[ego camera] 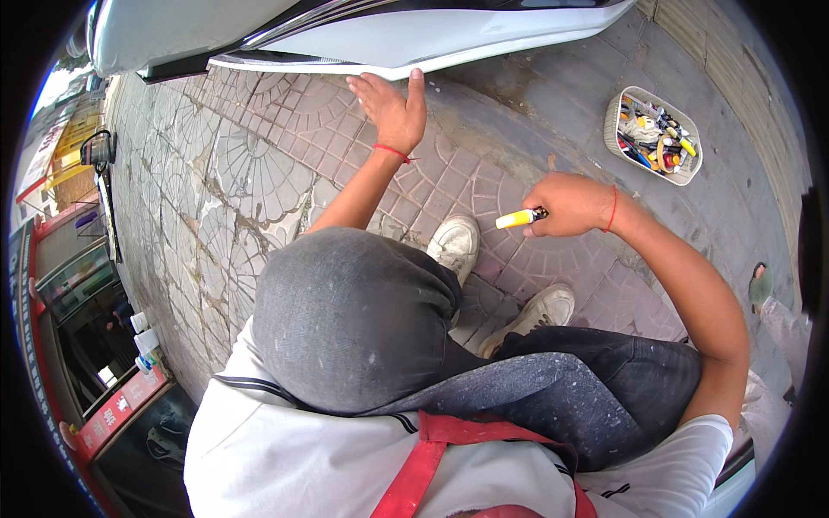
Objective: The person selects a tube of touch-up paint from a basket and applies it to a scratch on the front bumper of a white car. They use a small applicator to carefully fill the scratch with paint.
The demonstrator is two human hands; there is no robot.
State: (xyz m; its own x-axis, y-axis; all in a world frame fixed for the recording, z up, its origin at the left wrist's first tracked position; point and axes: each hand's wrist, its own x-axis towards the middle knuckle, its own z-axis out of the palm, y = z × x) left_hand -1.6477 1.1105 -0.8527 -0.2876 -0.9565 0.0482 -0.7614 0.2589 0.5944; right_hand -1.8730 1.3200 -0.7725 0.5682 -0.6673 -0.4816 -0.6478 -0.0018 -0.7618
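Observation:
My left hand (394, 111) reaches up to the lower edge of a white car bumper (440, 42), fingers spread and fingertips at the rim; nothing is held in it. To the right, my right hand (562, 206) is closed around a marker-like tool with a yellow end (515, 219), which points left over the paving. The tool's other end is hidden in the fist. Each wrist wears a thin red string.
A light plastic basket (610, 129) of assorted pens, tools and small bottles stands on the pavement at the upper right. My shoes (454, 245) rest on patterned paving below the hands. Part of another person (783, 330) shows at the right edge. Shopfronts line the left.

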